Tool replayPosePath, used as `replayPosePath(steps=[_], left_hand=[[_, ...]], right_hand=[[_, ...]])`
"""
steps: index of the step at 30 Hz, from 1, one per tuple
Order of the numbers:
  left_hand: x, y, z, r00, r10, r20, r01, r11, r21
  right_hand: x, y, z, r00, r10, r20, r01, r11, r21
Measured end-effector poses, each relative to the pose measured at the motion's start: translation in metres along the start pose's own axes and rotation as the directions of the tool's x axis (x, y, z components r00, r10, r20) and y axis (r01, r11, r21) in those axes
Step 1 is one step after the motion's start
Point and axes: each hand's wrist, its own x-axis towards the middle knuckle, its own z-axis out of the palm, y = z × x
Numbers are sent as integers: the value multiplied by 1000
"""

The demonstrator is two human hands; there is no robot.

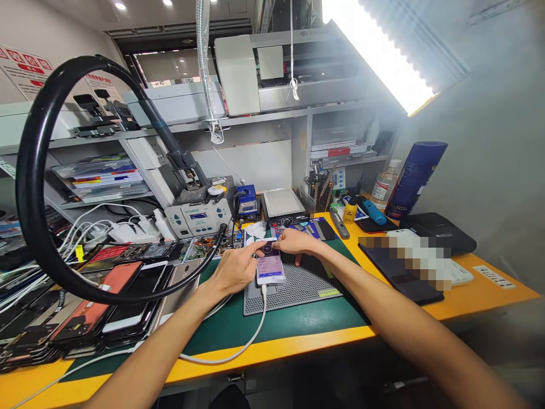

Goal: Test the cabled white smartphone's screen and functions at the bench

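Observation:
A white smartphone [269,268] with a lit screen stands over a grey perforated mat [293,289], a white cable [264,307] plugged into its near end. My left hand [238,266] is at the phone's left side, closed against its edge, its index finger reaching across the upper left corner. At the upper right corner, my right hand [293,243] is curled, with fingertips against the phone; one finger points down toward the mat. The undersides of both hands are hidden, so how firmly they grip is unclear.
Stacked phones and phone parts [102,301] crowd the left. A black flexible hose [32,170] loops over them from a soldering station [198,216]. A yellow bottle [349,212], a dark tablet-like slab [400,272] and a blue cylinder [417,179] are at right. A bright lamp [383,51] hangs above.

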Motion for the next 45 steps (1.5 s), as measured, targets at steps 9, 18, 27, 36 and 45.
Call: replayPosePath(steps=[9, 18, 27, 36, 45], left_hand=[[1, 2, -1, 1000, 4, 3, -4, 1000, 13], [1, 2, -1, 1000, 10, -11, -10, 1000, 20], [0, 3, -1, 1000, 22, -13, -22, 1000, 13], [-1, 4, -1, 999, 51, 11, -51, 999, -2], [0, 3, 0, 998, 53, 14, -53, 999, 1]], right_hand=[[-1, 1, 0, 1000, -9, -4, 9, 1000, -7], [2, 2, 1, 1000, -16, -6, 16, 1000, -6], [1, 1, 1, 1000, -4, -12, 3, 1000, -10], [1, 1, 2, 1000, -4, -18, 4, 1000, -10], [1, 2, 2, 1000, -14, -25, 13, 1000, -17]])
